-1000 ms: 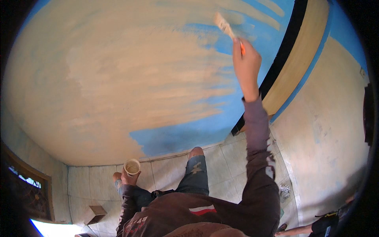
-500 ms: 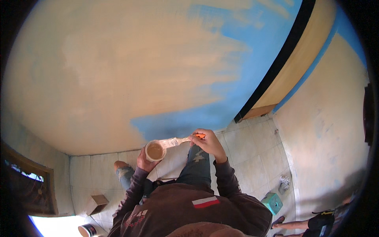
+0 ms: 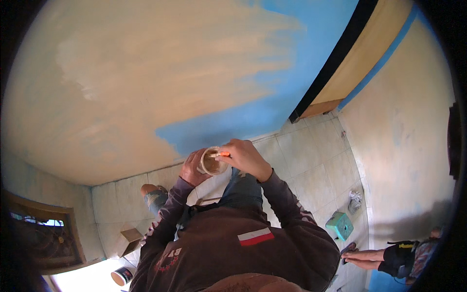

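Note:
My left hand (image 3: pixel 192 168) is wrapped round the side of a round white cup (image 3: pixel 210 171) with light brown paint in it. In my right hand (image 3: pixel 243 156) is a paintbrush (image 3: pixel 224 154) with an orange handle end; its bristles point down inside the cup and are mostly hidden. Both hands are close together in front of my body, near the foot of the wall (image 3: pixel 160 87). Beige paint covers much of that wall in streaks, and blue shows at its right and lower part.
A black-edged doorway frame (image 3: pixel 335 68) stands to the right of the wall. On the tiled floor (image 3: pixel 311 160) are a turquoise stool (image 3: pixel 339 226), a wooden box (image 3: pixel 130 242), a bucket (image 3: pixel 121 276) and a crumpled bag (image 3: pixel 355 200). Another person's legs (image 3: pixel 365 255) show at the lower right.
The paintbrush has gone from lying across the cup's rim to standing bristles-down inside it. My right hand has moved left and up, over the cup; the cup is slightly higher and further right.

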Motion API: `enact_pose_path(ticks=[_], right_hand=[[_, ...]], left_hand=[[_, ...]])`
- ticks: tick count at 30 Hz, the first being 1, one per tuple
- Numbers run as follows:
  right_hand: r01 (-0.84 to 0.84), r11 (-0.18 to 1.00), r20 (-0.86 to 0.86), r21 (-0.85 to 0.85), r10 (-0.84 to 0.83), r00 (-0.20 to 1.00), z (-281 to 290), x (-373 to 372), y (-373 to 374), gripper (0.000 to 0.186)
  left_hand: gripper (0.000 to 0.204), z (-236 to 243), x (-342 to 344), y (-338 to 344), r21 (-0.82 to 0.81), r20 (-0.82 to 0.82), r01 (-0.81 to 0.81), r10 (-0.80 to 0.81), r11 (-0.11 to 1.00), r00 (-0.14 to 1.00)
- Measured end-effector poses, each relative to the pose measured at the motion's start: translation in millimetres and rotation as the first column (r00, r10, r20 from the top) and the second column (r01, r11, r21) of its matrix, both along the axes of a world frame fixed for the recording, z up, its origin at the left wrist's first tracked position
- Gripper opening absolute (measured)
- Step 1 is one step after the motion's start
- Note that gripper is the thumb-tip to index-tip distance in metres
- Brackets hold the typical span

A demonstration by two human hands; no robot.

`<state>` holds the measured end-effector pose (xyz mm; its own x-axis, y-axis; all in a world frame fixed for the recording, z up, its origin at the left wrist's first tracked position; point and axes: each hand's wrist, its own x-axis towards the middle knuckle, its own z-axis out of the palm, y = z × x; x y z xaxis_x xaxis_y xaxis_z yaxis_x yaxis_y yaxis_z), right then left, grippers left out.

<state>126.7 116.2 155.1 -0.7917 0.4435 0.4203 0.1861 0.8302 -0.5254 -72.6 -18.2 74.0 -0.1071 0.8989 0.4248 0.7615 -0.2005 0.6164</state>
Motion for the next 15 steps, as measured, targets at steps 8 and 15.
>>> enact_pose_path(ticks=[8, 15], right_hand=[[-0.055, 0.986, 0.179, -0.154, 0.083, 0.980, 7, 2, 10, 0.026], [-0.062, 0.992, 0.088, -0.108, 0.071, 0.994, -9, 4, 13, 0.027]], left_hand=[[0.087, 8, 1, 15, 0.035, -0.045, 0.036, -0.034, 0.999, 0.998], [0.088, 2, 0, 16, 0.010, -0.058, 0.005, -0.005, 1.000, 0.998]])
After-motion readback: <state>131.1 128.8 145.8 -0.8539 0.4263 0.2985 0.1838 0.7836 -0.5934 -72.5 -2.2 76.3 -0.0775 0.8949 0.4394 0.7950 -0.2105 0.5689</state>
